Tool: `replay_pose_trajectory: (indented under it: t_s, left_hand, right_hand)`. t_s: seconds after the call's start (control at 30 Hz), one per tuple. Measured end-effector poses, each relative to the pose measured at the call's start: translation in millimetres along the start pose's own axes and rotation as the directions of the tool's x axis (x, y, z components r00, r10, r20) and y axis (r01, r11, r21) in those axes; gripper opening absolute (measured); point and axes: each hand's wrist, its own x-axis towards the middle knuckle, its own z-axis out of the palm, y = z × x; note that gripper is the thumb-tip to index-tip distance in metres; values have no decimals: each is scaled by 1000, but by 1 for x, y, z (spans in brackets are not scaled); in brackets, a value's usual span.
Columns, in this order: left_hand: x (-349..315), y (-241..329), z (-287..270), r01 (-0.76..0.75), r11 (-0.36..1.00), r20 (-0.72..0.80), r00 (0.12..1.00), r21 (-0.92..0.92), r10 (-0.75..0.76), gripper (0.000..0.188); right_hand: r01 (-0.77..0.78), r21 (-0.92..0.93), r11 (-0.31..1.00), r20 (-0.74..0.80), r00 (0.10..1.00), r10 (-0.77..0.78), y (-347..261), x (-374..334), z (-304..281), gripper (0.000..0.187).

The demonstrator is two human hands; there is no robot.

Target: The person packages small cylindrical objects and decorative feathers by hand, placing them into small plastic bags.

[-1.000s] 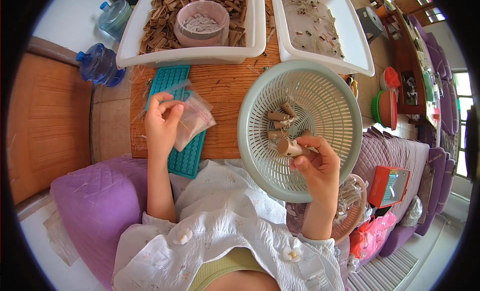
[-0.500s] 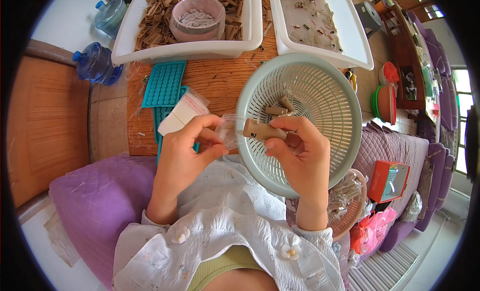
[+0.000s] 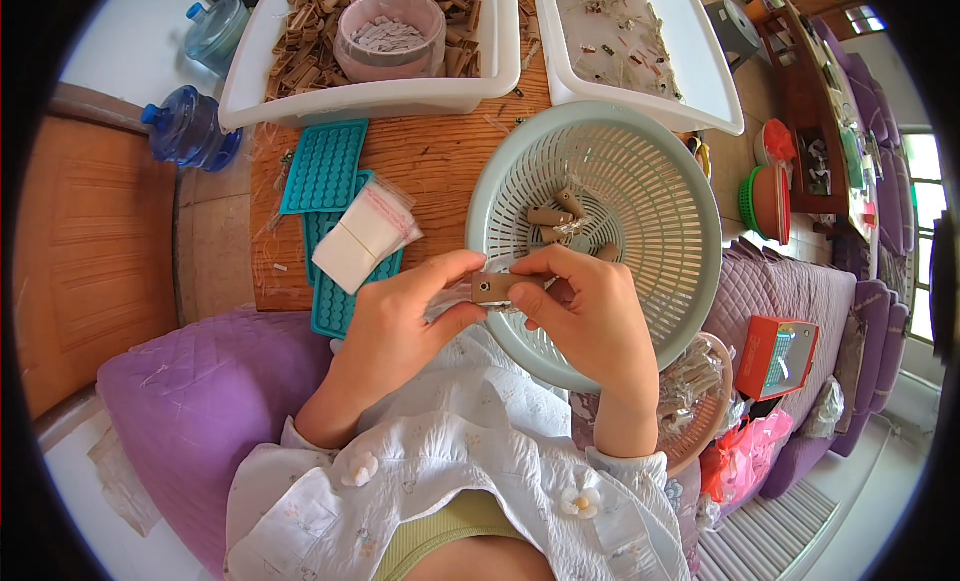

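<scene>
A small brown plastic casing [image 3: 494, 287] with a dark round hole lies sideways between my hands, over the near left rim of a grey-green slotted basket [image 3: 480, 196]. My right hand [image 3: 590, 306] pinches its right end between thumb and fingers. My left hand [image 3: 405, 306] is closed on a clear plastic bag [image 3: 446, 299], its thumb and forefinger at the casing's left end. The casing's left end seems to be inside the bag, though fingers partly cover it. Several similar brown casings [image 3: 548, 218] lie in the basket.
Left of the basket, a banded stack of clear bags [image 3: 362, 239] rests on teal molded trays [image 3: 322, 171]. Behind stand a white bin [image 3: 350, 109] of brown parts and another white bin [image 3: 690, 121] of small wired pieces. A pink basket [image 3: 700, 436] of bagged items sits at my right.
My hands have come closer together. The casing has moved left to the bag and turned, so its holed face shows. My left hand has shifted right, uncovering the stack of bags.
</scene>
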Motion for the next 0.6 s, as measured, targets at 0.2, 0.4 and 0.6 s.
replay_pose_trajectory:
  t_s: [0.2, 0.4, 0.6]
  left_hand:
    - [-1, 2, 5, -234, 944, 21, 972, 235, 236, 44]
    - [0, 3, 9, -87, 992, 67, 994, 97, 80, 44]
    - [2, 1, 12, 212, 849, 139, 977, -484, -165, 48]
  right_hand:
    - [74, -166, 983, 20, 997, -72, 2, -1, -2, 14]
    - [384, -183, 905, 35, 922, -385, 5, -3, -2, 20]
    - [408, -170, 897, -94, 900, -427, 14, -7, 1, 22]
